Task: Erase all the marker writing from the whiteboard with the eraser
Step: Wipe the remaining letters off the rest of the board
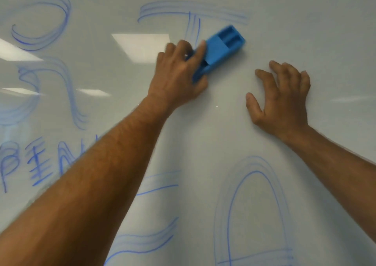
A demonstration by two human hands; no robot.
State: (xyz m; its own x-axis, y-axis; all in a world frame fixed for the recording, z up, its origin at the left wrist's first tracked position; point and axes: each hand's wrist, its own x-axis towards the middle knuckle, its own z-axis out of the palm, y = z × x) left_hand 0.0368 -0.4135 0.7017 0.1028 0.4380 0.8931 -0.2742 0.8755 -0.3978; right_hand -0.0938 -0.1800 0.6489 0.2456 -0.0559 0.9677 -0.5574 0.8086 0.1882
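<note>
Left hand grips blue eraser on whiteboard (right hand rests spread)

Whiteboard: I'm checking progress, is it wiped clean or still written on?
Still written on. The whiteboard carries blue marker writing around the eraser, which the left hand holds.

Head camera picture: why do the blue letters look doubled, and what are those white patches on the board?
Head view: the blue writing is smeared into repeated lines by motion blur; the eraser in the left hand is soft too; the white patches are glare reflected off the glossy whiteboard.
</note>
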